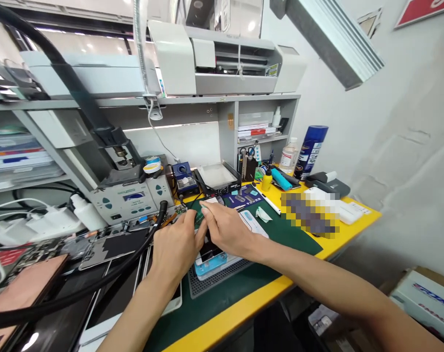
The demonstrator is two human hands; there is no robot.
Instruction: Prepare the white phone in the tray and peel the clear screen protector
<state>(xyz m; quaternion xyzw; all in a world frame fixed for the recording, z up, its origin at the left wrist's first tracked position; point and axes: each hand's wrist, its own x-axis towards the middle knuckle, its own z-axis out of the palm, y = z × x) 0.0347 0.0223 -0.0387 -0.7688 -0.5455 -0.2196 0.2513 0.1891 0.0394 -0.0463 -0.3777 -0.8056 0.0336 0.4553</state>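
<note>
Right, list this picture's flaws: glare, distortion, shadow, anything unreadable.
Head view: a white glare spot on the glossy dark panel at lower left; head view: wide-angle stretch toward the edges, including the right forearm; head view: deep shadow under the yellow table, and a pixelated patch hiding something on it.

The 2 bare forearms reach inward, the left forearm (141, 305) from 7 o'clock, the right forearm (313, 276) from 4 o'clock. The left hand (178, 239) points towards 1 o'clock; the right hand (227, 227), at its 3 o'clock, points towards 10. Fingers curl, 2 thumbs close together; fingertip contact is unclear.
</note>
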